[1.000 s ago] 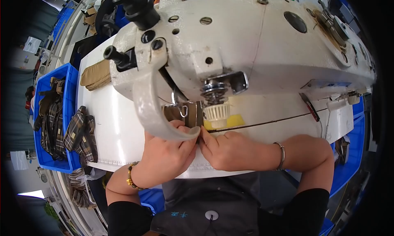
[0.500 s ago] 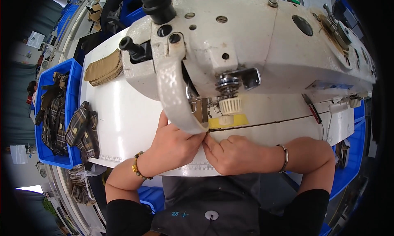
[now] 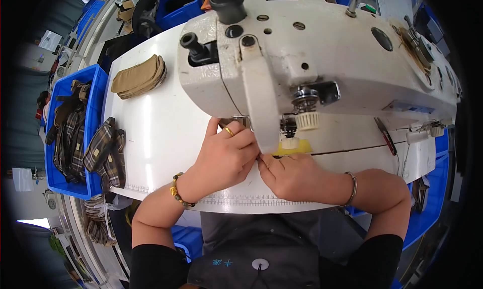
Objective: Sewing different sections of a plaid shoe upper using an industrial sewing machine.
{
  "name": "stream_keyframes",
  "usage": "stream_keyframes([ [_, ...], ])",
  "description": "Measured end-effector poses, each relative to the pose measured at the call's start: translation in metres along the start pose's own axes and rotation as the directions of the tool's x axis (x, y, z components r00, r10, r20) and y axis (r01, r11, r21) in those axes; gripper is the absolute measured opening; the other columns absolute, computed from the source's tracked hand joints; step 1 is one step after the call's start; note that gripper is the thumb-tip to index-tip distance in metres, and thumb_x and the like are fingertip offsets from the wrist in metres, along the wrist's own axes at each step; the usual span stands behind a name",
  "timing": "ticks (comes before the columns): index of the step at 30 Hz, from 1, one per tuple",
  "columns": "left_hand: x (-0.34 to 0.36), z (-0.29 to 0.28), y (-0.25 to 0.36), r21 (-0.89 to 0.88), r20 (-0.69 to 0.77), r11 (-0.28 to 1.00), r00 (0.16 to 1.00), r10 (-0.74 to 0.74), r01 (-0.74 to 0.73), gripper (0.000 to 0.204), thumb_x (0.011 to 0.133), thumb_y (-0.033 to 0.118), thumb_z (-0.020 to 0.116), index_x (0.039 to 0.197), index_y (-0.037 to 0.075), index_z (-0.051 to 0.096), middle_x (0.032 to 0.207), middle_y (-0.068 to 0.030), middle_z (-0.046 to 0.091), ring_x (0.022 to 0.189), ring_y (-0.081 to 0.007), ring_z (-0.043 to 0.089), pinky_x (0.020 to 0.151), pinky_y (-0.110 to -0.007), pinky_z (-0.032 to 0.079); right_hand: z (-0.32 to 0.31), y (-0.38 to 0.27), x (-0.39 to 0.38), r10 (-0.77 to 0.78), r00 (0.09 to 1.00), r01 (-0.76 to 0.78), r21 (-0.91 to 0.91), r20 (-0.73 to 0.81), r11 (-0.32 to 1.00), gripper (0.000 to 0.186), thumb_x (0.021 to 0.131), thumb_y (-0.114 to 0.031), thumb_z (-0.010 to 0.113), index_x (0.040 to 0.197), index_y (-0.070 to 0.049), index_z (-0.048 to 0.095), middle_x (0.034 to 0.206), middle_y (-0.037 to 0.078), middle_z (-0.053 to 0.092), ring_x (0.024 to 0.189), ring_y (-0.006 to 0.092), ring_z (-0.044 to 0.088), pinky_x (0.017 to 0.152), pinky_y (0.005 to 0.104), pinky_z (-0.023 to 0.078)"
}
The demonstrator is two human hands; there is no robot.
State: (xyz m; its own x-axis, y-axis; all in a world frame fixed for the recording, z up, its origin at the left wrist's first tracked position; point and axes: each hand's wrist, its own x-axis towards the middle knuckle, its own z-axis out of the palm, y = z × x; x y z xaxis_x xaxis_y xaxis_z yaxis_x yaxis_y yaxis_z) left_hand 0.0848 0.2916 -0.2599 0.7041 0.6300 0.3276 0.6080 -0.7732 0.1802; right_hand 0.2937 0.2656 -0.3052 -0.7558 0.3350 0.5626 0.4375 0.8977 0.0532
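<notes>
A white industrial sewing machine (image 3: 327, 53) spans the upper middle, over a white work surface (image 3: 146, 148). My left hand (image 3: 226, 158), with a gold ring and beaded bracelet, has curled fingers on a dark brown fabric piece (image 3: 226, 124), mostly hidden beside the needle area. My right hand (image 3: 294, 178), wearing a metal bangle, is closed with thumb and forefinger at the fabric's near end, beside my left fingertips; the held edge is small and partly covered. A yellow patch (image 3: 297, 146) lies just behind my right hand.
Tan fabric pieces (image 3: 138, 78) lie stacked left of the machine. A blue bin (image 3: 93, 103) holds plaid items (image 3: 105, 153), some spilling onto the surface. Red-handled snips (image 3: 386, 138) lie at right, near more blue bins (image 3: 427, 198). Another person (image 3: 43, 105) is at far left.
My left hand has moved up and slightly right, its fingers now higher beside the machine's needle area. The machine appears further right in view. My right hand stays pinched at the fabric.
</notes>
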Motion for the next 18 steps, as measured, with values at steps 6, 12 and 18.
stream_keyframes([
  [6, 0.006, 0.012, -0.024, -0.107, -0.053, 0.994, 0.998, -0.021, 0.015, 0.016, 0.074, 0.008, 0.076, 0.09, 0.01, 0.075, 0.075, -0.0043, 0.063, 0.063, -0.0257, 0.061, 0.058, -0.039, 0.046, 0.003, 0.013, 0.01, 0.08, 0.997, -0.079, -0.063, 0.019, 0.995, 0.012, 0.071, -0.012, 0.065, 0.079, -0.003, 0.064, 0.066, 0.006, 0.059, 0.05, 0.0149, 0.059, 0.043, 0.0315, 0.046],
  [12, 0.009, 0.009, -0.028, -0.064, -0.029, 0.997, 0.999, -0.037, 0.035, 0.013, 0.077, 0.009, 0.077, 0.089, 0.006, 0.074, 0.079, -0.008, 0.068, 0.067, -0.0293, 0.065, 0.059, -0.039, 0.051, 0.011, 0.012, 0.006, 0.175, 0.983, -0.175, 0.003, 0.057, 0.984, 0.008, 0.072, -0.012, 0.066, 0.075, -0.009, 0.058, 0.055, 0.001, 0.052, 0.05, 0.016, 0.06, 0.044, 0.0325, 0.046],
  [18, 0.001, -0.01, -0.032, 0.015, -0.078, 0.999, 0.996, -0.04, 0.041, 0.02, 0.077, 0.01, 0.079, 0.095, 0.004, 0.072, 0.091, -0.0112, 0.072, 0.078, -0.0302, 0.068, 0.067, -0.039, 0.053, 0.013, 0.014, 0.004, 0.198, 0.98, -0.199, 0.069, 0.014, 0.978, 0.009, 0.073, -0.012, 0.066, 0.074, -0.009, 0.057, 0.059, 0.001, 0.052, 0.049, 0.0164, 0.059, 0.044, 0.0328, 0.046],
])
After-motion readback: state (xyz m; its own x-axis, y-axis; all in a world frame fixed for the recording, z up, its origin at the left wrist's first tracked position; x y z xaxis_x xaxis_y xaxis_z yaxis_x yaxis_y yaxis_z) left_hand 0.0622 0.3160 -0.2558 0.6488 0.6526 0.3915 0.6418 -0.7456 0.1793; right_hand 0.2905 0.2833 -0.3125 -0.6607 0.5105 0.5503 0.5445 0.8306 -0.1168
